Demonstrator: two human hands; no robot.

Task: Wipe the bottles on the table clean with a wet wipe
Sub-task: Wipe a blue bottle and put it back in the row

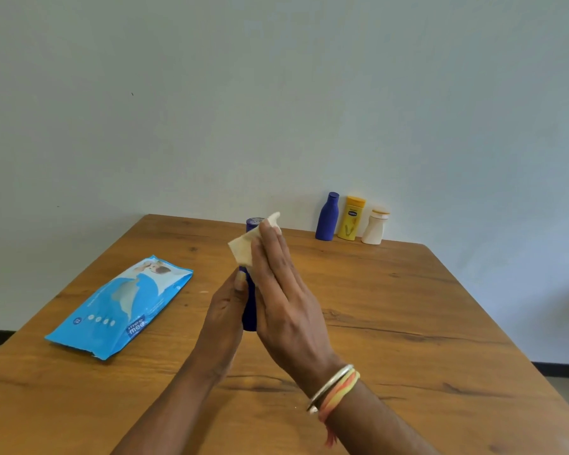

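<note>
At frame centre, the left hand (224,310) is gripping a dark blue bottle (249,310) while the right hand (284,290), fingers straight, is pressing a wet wipe (243,249) against it. Wiping seems underway; next likely means turning the bottle. Three more bottles (350,218) are waiting upper right on the wooden table (408,307), wipes pack (119,307) left, by a pale wall

left hand (224,310) curled in a grip, thumb up, right hand (286,300) flat, fingers (270,244) straight, palms facing
</note>
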